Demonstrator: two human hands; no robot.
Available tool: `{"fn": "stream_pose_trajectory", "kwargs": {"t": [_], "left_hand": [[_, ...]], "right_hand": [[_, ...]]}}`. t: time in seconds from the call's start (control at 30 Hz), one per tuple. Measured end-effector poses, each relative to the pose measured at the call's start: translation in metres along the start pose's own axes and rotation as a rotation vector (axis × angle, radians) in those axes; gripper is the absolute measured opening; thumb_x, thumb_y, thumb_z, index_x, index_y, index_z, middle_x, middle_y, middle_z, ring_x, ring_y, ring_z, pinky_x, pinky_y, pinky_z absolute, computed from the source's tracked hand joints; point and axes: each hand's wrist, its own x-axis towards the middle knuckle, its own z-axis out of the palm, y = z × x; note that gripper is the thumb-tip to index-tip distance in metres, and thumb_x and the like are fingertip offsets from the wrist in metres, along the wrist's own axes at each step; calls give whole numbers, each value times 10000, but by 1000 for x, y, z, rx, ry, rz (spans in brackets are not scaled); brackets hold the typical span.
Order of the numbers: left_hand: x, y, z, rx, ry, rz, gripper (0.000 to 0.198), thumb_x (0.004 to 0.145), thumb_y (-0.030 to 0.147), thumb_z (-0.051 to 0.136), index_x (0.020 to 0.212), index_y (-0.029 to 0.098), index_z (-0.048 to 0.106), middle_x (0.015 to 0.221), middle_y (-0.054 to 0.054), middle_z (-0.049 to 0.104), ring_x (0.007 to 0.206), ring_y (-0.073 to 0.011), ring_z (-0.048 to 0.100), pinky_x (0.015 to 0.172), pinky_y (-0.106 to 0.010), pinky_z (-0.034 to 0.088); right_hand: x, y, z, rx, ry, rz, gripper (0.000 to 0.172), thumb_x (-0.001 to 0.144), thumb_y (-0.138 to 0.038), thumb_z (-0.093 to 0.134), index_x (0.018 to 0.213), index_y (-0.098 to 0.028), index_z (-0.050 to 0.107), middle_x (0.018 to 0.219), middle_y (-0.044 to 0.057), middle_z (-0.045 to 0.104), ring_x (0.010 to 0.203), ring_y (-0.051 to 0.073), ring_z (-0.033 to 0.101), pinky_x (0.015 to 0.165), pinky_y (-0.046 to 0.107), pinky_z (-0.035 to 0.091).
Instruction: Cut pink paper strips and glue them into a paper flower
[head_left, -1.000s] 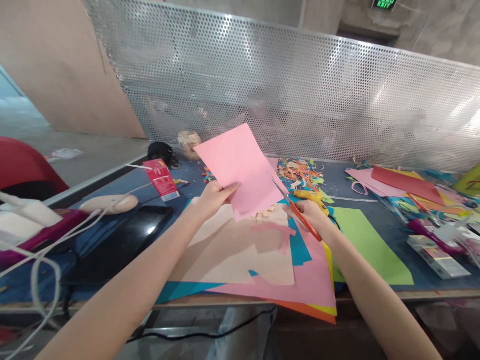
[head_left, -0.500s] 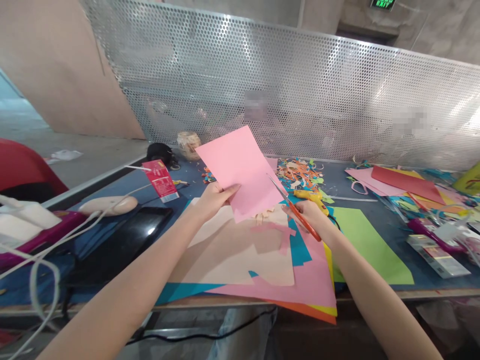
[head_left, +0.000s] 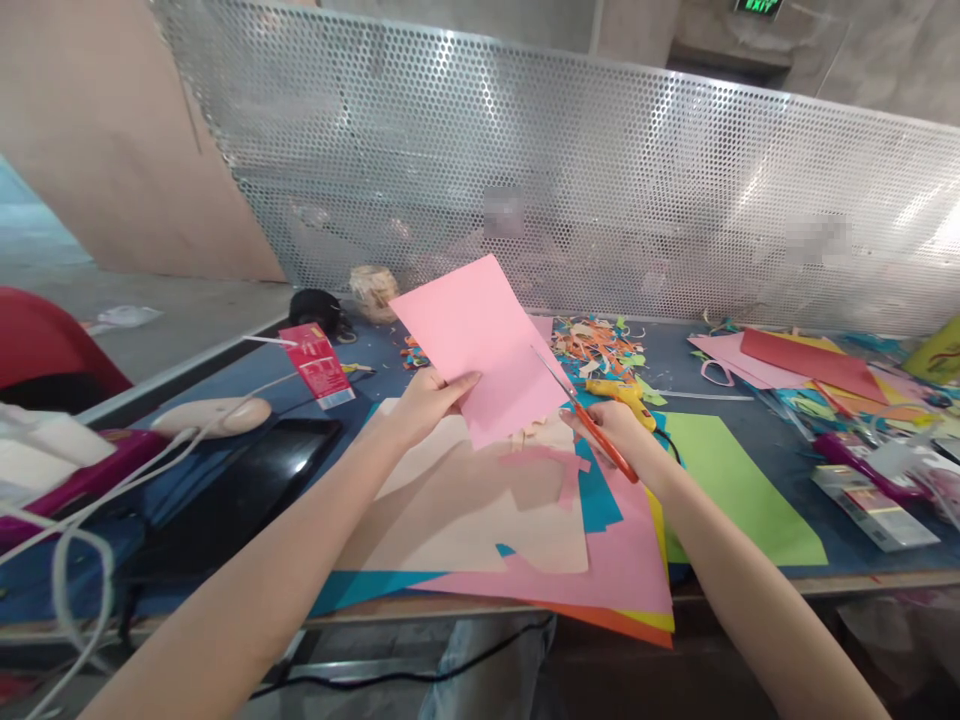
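Blue table (head_left: 675, 352), perforated screen (head_left: 600, 180) behind; left hand (head_left: 427, 400) holds pink sheet (head_left: 487, 340).

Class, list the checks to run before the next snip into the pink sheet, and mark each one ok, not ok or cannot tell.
1. Left hand pinches the pink sheet at its lower left edge: ok.
2. Right hand holds the orange scissors: ok.
3. Blades meet the sheet's right edge: ok.
4. Left hand clear of the blades: ok.
5. Cutting line on the sheet: cannot tell.
6. Room behind the right hand: not ok, yellow glue gun lies close.
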Motion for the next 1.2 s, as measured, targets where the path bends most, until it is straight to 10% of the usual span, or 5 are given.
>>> {"fn": "stream_pose_trajectory", "kwargs": {"t": [1.2], "left_hand": [[-2,-3,4,75,-15,16,565,550,492,719,940,94,626,907,-109,673,712,-204,616,611,-329,531]], "right_hand": [[-3,-4,1,-38,18,47,424,752,-534,516,538,-169,494,345,-38,335,338,86,375,414,227,264]]}}
